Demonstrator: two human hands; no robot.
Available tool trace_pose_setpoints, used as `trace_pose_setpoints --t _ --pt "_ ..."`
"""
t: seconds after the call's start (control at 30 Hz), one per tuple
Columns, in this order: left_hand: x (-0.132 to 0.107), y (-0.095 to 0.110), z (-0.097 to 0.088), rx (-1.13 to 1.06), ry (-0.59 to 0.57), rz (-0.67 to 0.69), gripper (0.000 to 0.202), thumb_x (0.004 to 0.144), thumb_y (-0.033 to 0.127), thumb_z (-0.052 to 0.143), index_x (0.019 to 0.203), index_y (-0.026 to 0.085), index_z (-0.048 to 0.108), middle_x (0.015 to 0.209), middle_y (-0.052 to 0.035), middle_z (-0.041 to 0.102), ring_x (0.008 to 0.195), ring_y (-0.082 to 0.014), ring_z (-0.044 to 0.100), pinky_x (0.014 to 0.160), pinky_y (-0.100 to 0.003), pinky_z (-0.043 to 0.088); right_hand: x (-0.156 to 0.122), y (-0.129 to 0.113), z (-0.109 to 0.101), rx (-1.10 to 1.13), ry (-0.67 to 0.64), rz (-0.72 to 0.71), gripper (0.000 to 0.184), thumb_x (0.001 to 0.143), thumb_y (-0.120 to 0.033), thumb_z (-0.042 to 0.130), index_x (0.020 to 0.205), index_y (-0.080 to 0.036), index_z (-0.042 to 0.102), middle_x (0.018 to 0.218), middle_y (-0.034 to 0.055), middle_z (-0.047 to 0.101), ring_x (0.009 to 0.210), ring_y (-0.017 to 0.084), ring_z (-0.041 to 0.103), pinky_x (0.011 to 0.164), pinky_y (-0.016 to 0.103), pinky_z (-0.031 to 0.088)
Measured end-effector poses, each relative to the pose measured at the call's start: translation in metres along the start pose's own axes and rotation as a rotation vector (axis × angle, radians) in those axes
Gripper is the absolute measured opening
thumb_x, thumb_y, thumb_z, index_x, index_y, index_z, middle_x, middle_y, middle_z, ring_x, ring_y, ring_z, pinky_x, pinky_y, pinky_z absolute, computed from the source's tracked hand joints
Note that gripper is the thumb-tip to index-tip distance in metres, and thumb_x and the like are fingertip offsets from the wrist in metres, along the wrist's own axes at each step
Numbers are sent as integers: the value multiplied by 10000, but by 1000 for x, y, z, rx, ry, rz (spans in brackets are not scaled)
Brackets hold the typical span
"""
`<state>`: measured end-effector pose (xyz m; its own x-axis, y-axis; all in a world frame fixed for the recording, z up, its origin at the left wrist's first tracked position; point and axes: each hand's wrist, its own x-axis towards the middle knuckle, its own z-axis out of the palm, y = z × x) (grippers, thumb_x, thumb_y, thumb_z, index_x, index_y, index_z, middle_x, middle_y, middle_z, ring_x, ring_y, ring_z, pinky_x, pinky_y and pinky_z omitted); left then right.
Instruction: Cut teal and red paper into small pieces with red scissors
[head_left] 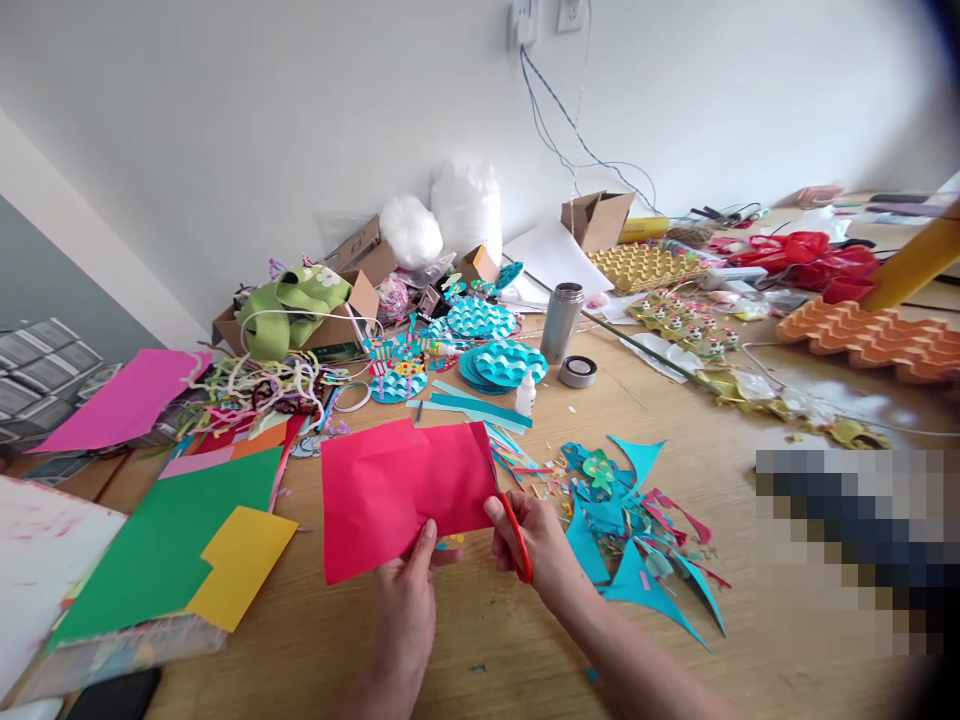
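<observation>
A sheet of red paper is held up over the table, gripped at its lower edge by my left hand, thumb on top and fingers underneath. My right hand is closed round the red-handled scissors. Their blades lie at the right edge of the sheet, largely hidden, so I cannot tell how far apart they are. Just right of this hand lies a heap of turquoise paper scraps with some red slivers among them.
Coloured paper sheets lie at the left, near pipe cleaners. Behind the red sheet stand turquoise discs, a small white bottle and a steel flask. Egg trays and a red plastic bag sit at the right.
</observation>
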<state>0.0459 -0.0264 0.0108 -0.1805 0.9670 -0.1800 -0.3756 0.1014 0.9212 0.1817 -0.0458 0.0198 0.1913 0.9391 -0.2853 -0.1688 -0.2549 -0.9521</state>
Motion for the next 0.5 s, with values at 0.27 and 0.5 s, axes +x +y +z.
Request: trace_pose_setpoints --t 0.27,0.5 --pt "1 0 1 -22 3 -13 449 586 252 757 999 162 606 990 -59 635 661 -140 610 495 -221 525 0 0 0 -3 20 24 470 659 -603 609 608 -200 373 357 -66 489 272 73 447 275 141 256" --pt "-1 2 1 -13 -3 -15 443 572 266 763 979 168 617 998 -53 649 655 -148 620 495 -224 523 -1 -4 -1 -42 17 35 470 660 -625 585 629 -196 394 412 -48 527 315 89 497 295 152 285"
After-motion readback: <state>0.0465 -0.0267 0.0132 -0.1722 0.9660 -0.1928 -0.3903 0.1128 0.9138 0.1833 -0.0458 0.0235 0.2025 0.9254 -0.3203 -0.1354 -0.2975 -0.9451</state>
